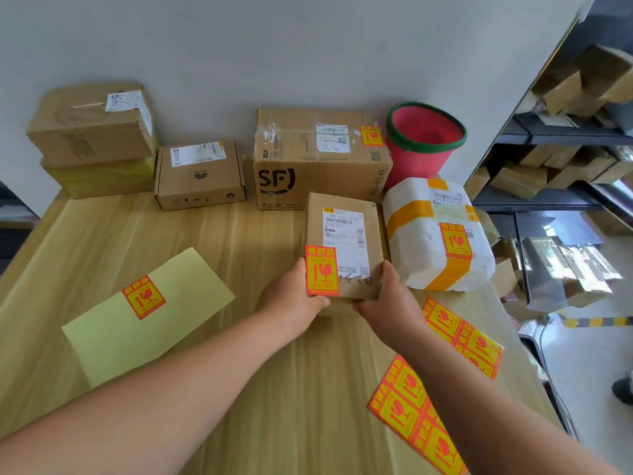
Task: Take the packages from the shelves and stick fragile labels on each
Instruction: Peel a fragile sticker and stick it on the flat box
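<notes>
Both hands hold the flat brown package (346, 231), which lies on the counter (205, 241) just in front of the SF box (308, 159). My left hand (294, 298) grips its near left corner beside the fragile label (322, 270). My right hand (387, 299) grips the near right corner, fingers (390, 275) curled round the edge. I judge this label is on and wants only a firm press. Next I should set the package by the white parcel (428, 255), then peel a fresh label from the label sheets (462, 337) for the unlabelled boxes (92, 128).

Wht wall (308, 46), wood tbl (239, 234), shelves (531, 200) rt.
</notes>
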Action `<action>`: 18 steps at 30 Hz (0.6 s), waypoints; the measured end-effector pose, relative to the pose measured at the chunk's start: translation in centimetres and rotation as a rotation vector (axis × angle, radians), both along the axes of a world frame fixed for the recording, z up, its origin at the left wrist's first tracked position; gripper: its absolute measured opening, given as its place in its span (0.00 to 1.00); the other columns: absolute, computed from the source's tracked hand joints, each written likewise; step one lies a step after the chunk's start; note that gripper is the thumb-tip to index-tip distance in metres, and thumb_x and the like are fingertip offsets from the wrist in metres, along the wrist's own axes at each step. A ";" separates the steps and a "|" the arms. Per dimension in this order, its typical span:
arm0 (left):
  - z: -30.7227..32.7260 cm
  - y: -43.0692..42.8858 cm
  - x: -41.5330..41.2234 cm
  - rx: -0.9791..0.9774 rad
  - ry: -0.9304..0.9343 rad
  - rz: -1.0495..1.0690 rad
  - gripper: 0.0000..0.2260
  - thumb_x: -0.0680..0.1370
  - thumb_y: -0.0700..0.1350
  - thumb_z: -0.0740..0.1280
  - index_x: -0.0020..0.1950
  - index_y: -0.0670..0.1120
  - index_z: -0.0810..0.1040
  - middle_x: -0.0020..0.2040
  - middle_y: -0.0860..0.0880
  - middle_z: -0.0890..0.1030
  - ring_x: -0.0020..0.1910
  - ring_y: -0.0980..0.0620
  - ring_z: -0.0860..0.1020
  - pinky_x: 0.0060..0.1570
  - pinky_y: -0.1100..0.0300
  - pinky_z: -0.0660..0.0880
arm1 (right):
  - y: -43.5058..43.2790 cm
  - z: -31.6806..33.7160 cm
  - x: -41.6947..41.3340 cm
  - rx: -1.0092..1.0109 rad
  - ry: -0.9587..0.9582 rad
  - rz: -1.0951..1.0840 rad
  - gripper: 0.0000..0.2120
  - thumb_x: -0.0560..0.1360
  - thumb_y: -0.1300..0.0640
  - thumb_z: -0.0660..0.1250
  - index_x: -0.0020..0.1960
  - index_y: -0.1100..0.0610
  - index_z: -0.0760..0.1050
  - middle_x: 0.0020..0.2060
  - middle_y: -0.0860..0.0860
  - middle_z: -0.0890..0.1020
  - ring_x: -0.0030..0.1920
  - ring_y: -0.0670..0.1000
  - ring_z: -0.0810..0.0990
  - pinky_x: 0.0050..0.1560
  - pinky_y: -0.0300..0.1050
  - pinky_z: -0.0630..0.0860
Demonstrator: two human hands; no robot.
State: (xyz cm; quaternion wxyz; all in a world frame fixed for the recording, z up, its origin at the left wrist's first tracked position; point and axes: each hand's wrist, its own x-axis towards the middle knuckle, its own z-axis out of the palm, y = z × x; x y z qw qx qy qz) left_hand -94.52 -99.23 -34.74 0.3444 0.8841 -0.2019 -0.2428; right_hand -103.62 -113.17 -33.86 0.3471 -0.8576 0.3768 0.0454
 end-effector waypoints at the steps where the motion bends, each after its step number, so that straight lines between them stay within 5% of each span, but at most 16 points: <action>1: -0.1 -0.9 0.4 0.006 0.002 0.004 0.15 0.72 0.49 0.71 0.55 0.54 0.71 0.47 0.56 0.81 0.46 0.51 0.78 0.41 0.59 0.71 | -0.9 -0.4 0.6 -0.017 0.006 -0.002 0.36 0.71 0.55 0.71 0.73 0.56 0.57 0.64 0.52 0.76 0.60 0.56 0.76 0.50 0.46 0.73; 11: -2.2 -7.8 3.3 0.006 0.069 0.032 0.17 0.73 0.50 0.71 0.59 0.56 0.70 0.49 0.55 0.80 0.44 0.49 0.80 0.44 0.56 0.76 | -7.1 -1.7 5.0 -0.087 0.088 -0.024 0.25 0.71 0.62 0.66 0.64 0.56 0.62 0.51 0.52 0.76 0.52 0.58 0.78 0.44 0.49 0.74; 18: -2.5 -9.8 3.8 0.085 0.059 -0.004 0.13 0.75 0.49 0.67 0.58 0.53 0.70 0.51 0.53 0.80 0.47 0.48 0.77 0.41 0.59 0.69 | -7.3 -3.6 5.4 -0.227 0.043 -0.021 0.29 0.73 0.65 0.62 0.72 0.59 0.58 0.71 0.55 0.64 0.67 0.59 0.68 0.61 0.52 0.70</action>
